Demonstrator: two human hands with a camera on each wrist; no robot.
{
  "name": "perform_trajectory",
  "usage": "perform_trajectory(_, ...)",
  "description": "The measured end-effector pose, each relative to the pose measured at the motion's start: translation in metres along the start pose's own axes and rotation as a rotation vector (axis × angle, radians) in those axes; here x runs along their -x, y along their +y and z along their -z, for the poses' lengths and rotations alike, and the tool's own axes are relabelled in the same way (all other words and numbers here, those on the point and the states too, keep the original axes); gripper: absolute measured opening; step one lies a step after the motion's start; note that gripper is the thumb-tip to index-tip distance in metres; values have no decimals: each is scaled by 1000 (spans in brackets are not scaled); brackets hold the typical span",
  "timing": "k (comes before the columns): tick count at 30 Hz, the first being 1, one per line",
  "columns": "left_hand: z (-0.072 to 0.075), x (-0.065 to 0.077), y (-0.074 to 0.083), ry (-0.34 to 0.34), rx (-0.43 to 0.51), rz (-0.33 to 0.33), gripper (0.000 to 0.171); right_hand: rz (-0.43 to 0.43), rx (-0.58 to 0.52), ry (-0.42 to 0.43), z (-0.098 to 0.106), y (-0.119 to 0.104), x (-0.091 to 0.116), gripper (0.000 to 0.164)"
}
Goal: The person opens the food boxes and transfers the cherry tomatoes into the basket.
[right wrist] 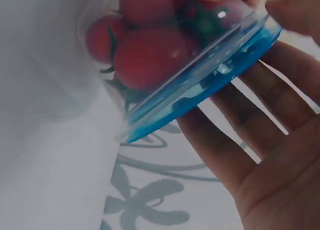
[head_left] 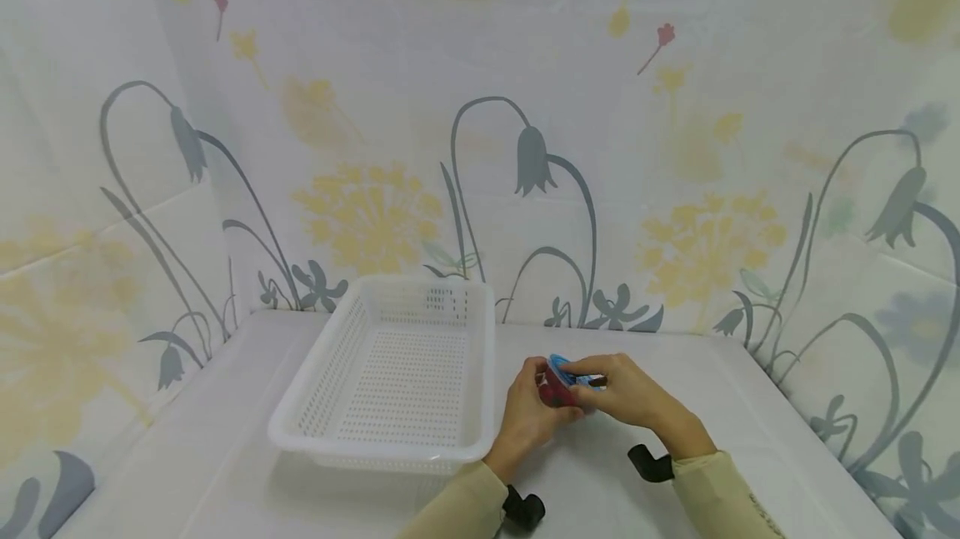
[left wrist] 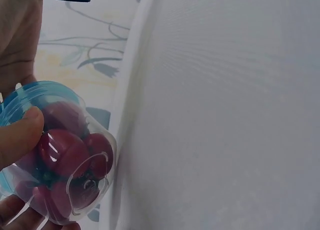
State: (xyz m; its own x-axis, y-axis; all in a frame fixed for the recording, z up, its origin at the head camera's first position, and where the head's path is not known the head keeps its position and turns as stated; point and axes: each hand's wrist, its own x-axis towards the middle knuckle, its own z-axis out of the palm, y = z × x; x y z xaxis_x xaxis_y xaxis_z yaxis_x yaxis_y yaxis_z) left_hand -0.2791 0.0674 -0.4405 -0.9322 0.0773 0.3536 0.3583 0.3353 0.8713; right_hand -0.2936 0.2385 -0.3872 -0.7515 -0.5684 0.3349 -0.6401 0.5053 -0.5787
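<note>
A person's two hands close in on a small see-through tub [left wrist: 100, 126] of red tomatoes [left wrist: 64, 152], held just to the right of a white plastic basket [head_left: 375, 451] on a white surface [head_left: 225, 406]. The left hand [head_left: 528, 416], nearer the basket, grips the tub, its thumb along the side and its other fingers beneath. The right hand [head_left: 622, 389], on the tub's far side from the basket, grips the blue lid [right wrist: 205, 94], several fingers spread against its top and the thumb by its edge. The lid sits at the tub's rim; whether it has been loosened cannot be told. The tub is tilted, and the tomatoes, some with green stems, press together behind its clear wall. Whether the tub touches the surface beside the basket cannot be made out. The basket, rectangular with perforated walls and floor, stands near the left hand. Pale sleeves [head_left: 716, 489] cover both forearms, and a black fitting [head_left: 650, 464] shows at each wrist, both to the right of the basket. Behind the basket hangs a white cloth [head_left: 555, 39] printed with gray drooping flowers, yellow blooms and small red sprigs.
</note>
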Motion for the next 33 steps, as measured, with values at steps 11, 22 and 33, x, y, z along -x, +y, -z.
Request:
perform_trajectory(11, -1, 2, -2, -38, 18, 0, 70, -146, -86, -100, 4, 22, 10, 50)
perform_trajectory(22, 1, 0, -1, -50, 30, 10, 71, -155, -125, -65, 6, 18, 8, 37)
perform_trajectory(33, 0, 0, -2, -40, 24, -11, 70, -153, -126, -52, 3, 19, 7, 37)
